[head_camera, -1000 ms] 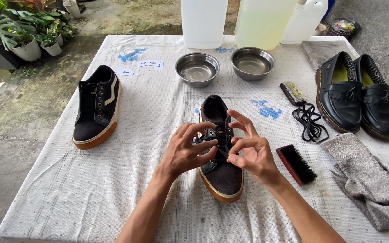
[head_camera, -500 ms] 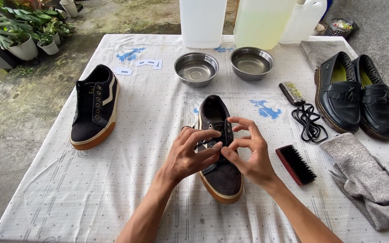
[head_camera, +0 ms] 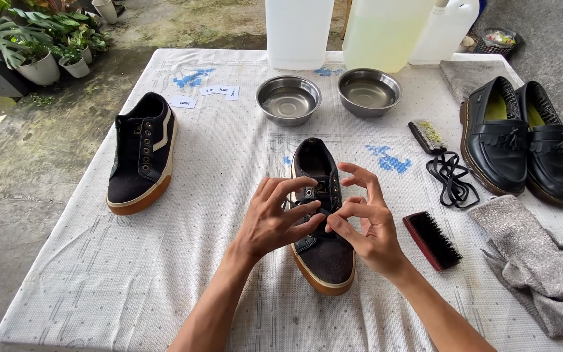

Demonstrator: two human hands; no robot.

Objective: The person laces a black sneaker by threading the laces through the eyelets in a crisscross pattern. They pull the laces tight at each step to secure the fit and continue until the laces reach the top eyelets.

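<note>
Outdoors, your cloth-covered bench (head_camera: 164, 261) carries a dark sneaker (head_camera: 324, 248) at its near centre, toe toward you. Your left hand (head_camera: 272, 218) steadies the eyelet flap while your right hand (head_camera: 366, 225) pinches the black lace (head_camera: 324, 213) over the tongue. Likely thin, limp and slippery, that lace is best gripped near its end, the shoe being light.

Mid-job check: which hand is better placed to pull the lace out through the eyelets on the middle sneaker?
Probably the right hand: its fingertips pinch the black lace over the eyelets. The left hand rests on the sneaker, steadying it.
</note>
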